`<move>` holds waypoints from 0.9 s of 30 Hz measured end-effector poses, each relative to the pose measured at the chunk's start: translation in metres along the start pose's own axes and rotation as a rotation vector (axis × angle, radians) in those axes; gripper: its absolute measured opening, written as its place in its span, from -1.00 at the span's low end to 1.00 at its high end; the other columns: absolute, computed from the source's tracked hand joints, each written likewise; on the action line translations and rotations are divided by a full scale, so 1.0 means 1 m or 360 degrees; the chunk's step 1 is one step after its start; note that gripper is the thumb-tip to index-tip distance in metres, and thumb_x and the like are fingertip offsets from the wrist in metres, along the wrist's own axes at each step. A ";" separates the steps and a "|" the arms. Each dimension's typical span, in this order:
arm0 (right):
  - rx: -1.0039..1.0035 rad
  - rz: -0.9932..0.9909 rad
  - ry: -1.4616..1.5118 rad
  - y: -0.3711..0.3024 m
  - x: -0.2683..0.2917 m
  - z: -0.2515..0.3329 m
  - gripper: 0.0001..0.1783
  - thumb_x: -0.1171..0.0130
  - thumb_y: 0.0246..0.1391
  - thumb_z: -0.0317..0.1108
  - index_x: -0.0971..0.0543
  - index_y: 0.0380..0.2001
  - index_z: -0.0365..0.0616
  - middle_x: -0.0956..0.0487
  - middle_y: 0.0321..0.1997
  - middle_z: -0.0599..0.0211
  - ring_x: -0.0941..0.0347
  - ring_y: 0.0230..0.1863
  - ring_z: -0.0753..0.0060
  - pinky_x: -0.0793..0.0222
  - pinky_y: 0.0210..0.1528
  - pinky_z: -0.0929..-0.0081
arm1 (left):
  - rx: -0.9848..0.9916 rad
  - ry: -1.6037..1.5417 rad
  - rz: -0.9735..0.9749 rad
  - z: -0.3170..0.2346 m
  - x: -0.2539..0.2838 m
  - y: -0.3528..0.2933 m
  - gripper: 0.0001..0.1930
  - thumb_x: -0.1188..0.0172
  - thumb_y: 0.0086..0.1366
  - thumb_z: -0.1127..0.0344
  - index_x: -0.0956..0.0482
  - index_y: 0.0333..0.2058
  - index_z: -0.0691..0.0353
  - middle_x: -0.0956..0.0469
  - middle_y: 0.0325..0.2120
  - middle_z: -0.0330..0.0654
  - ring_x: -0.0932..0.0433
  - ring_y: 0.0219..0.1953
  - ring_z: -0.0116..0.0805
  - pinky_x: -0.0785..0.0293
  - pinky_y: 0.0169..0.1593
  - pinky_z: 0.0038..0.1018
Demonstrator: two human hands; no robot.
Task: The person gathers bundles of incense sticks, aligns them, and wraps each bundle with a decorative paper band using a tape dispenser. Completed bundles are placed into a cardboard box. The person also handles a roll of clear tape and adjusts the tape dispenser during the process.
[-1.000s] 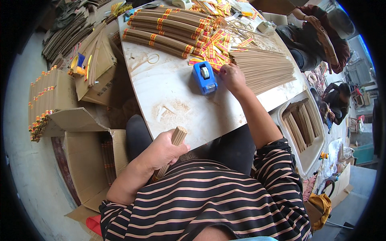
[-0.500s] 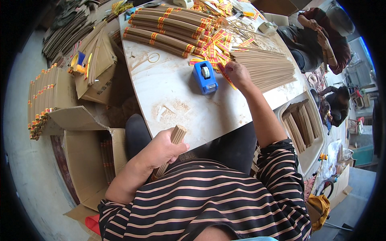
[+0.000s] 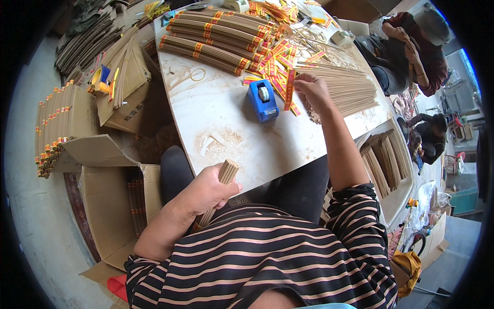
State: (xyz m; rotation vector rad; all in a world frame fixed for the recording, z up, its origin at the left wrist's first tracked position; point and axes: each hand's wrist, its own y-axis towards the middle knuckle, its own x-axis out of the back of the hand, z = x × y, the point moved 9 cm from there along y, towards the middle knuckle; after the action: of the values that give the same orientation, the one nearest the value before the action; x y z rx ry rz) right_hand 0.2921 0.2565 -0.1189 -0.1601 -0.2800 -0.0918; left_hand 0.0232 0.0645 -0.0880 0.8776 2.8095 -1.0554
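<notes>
Left hand (image 3: 206,193) grips incense-stick bundle (image 3: 218,193); right hand (image 3: 313,90) pinches red-yellow paper label (image 3: 289,90) beside blue tape dispenser (image 3: 262,100). Best lift label clear, keep bundle ends flush.

table (image 3: 221,123) | tape dispenser (image 3: 263,100) | banded stick bundles (image 3: 216,38) | loose sticks (image 3: 347,90) | probably paper labels (image 3: 280,56)

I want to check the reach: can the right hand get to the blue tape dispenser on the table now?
Probably yes. The right hand, holding a red paper strip, is just beside the blue tape dispenser, with only bare table between them.
</notes>
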 end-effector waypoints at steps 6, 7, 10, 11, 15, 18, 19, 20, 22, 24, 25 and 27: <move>0.0040 0.0145 0.0554 -0.042 -0.007 0.038 -0.95 -0.02 -0.03 -0.50 -0.45 -0.51 -0.24 -0.40 -0.57 0.44 -0.24 -0.61 0.70 -0.35 -0.40 0.71 | -0.0011 0.0062 -0.0084 -0.004 0.000 -0.005 -0.80 -0.16 0.08 0.36 -0.32 -0.46 0.30 -0.28 -0.72 -0.34 -0.22 -0.78 -0.63 -0.17 -0.72 -0.66; 0.0078 0.0156 0.0634 -0.050 -0.009 0.042 -0.90 -0.03 -0.04 -0.49 -0.46 -0.44 -0.31 -0.42 -0.56 0.40 -0.30 -0.58 0.68 -0.42 -0.36 0.65 | -0.0056 0.0039 -0.0073 -0.008 -0.002 -0.006 -0.80 -0.17 0.08 0.38 -0.29 -0.50 0.26 -0.29 -0.73 -0.34 -0.22 -0.77 -0.63 -0.15 -0.72 -0.67; 0.0086 0.0131 0.0355 -0.105 -0.026 0.069 -0.84 0.02 -0.09 -0.51 -0.51 -0.43 -0.36 -0.44 -0.58 0.38 -0.38 -0.54 0.58 -0.38 -0.33 0.61 | -0.0081 0.0028 -0.0049 -0.011 -0.008 -0.010 -0.80 -0.18 0.08 0.38 -0.30 -0.49 0.26 -0.29 -0.73 -0.34 -0.22 -0.77 -0.64 -0.15 -0.72 -0.67; 0.0045 0.0207 0.0314 -0.125 -0.037 0.075 -0.86 0.00 -0.09 -0.50 -0.51 -0.45 -0.34 -0.44 -0.59 0.39 -0.43 -0.48 0.55 -0.33 -0.36 0.65 | -0.0070 0.0040 -0.0057 -0.012 -0.009 -0.013 -0.80 -0.18 0.08 0.37 -0.30 -0.48 0.26 -0.29 -0.72 -0.34 -0.22 -0.77 -0.64 -0.15 -0.72 -0.68; 0.0026 0.0616 0.0439 -0.191 -0.081 0.088 -0.83 -0.11 0.06 -0.34 -0.51 -0.42 -0.25 -0.52 -0.53 0.36 -0.43 -0.55 0.61 -0.31 -0.49 0.72 | -0.0114 0.0073 -0.0142 -0.014 -0.014 -0.020 -0.79 -0.18 0.09 0.36 -0.30 -0.46 0.25 -0.30 -0.70 -0.34 -0.21 -0.77 -0.65 -0.14 -0.72 -0.69; -0.0252 0.0774 0.0335 -0.224 -0.096 0.089 -0.82 -0.07 0.11 -0.32 -0.49 -0.44 -0.23 -0.44 -0.61 0.47 -0.27 -0.68 0.76 -0.13 -0.69 0.78 | -0.0146 0.0112 -0.0154 -0.016 -0.021 -0.022 -0.80 -0.17 0.09 0.38 -0.35 -0.37 0.30 -0.32 -0.69 -0.34 -0.21 -0.77 -0.65 -0.13 -0.72 -0.70; -0.0176 0.0749 0.0372 -0.229 -0.100 0.087 -0.81 -0.05 0.12 -0.32 -0.48 -0.48 -0.22 -0.39 -0.67 0.53 -0.18 -0.73 0.82 -0.06 -0.76 0.77 | -0.0162 0.0110 -0.0144 -0.017 -0.023 -0.023 -0.79 -0.17 0.09 0.38 -0.36 -0.35 0.32 -0.32 -0.69 -0.34 -0.21 -0.77 -0.65 -0.13 -0.72 -0.69; -0.0187 0.0796 0.0205 -0.235 -0.102 0.094 -0.81 -0.04 0.12 -0.34 -0.48 -0.46 -0.25 -0.37 -0.66 0.53 -0.20 -0.67 0.79 -0.13 -0.69 0.76 | -0.0152 0.0102 -0.0132 -0.016 -0.025 -0.023 -0.77 -0.17 0.08 0.38 -0.37 -0.32 0.33 -0.34 -0.68 -0.32 -0.22 -0.77 -0.63 -0.15 -0.71 -0.68; -0.0045 0.0739 0.0201 -0.241 -0.104 0.105 -0.81 -0.06 0.11 -0.35 -0.49 -0.43 -0.30 -0.42 -0.60 0.48 -0.25 -0.57 0.74 -0.24 -0.54 0.72 | -0.0132 0.0085 -0.0108 -0.015 -0.028 -0.025 -0.72 -0.17 0.07 0.38 -0.39 -0.26 0.37 -0.38 -0.66 -0.29 -0.25 -0.76 -0.60 -0.18 -0.70 -0.65; -0.0027 0.0682 0.0165 -0.245 -0.104 0.106 -0.80 -0.07 0.10 -0.36 -0.49 -0.41 -0.32 -0.46 -0.56 0.44 -0.28 -0.53 0.73 -0.28 -0.49 0.71 | -0.0111 0.0121 -0.0141 -0.017 -0.030 -0.029 -0.72 -0.17 0.06 0.40 -0.39 -0.24 0.35 -0.38 -0.65 -0.30 -0.25 -0.75 -0.61 -0.17 -0.70 -0.65; -0.0007 0.0649 0.0149 -0.246 -0.104 0.106 -0.80 -0.08 0.09 -0.36 -0.49 -0.41 -0.33 -0.47 -0.56 0.42 -0.29 -0.52 0.72 -0.29 -0.48 0.71 | -0.0100 0.0139 -0.0157 -0.018 -0.030 -0.030 -0.72 -0.16 0.06 0.41 -0.40 -0.24 0.34 -0.38 -0.65 -0.30 -0.25 -0.75 -0.61 -0.16 -0.70 -0.65; 0.0057 0.0584 0.0150 -0.247 -0.103 0.107 -0.80 -0.09 0.08 -0.36 -0.49 -0.41 -0.34 -0.49 -0.55 0.39 -0.32 -0.52 0.72 -0.31 -0.48 0.70 | -0.0126 0.0079 -0.0141 -0.015 -0.033 -0.031 -0.72 -0.17 0.05 0.42 -0.40 -0.23 0.34 -0.38 -0.65 -0.31 -0.25 -0.74 -0.62 -0.17 -0.69 -0.65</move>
State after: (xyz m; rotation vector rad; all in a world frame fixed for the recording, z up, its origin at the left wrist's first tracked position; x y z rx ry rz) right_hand 0.1372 0.0387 -0.0105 -0.1688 -0.1544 0.2685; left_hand 0.0377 0.0382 -0.0505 0.7893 2.9335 -0.9373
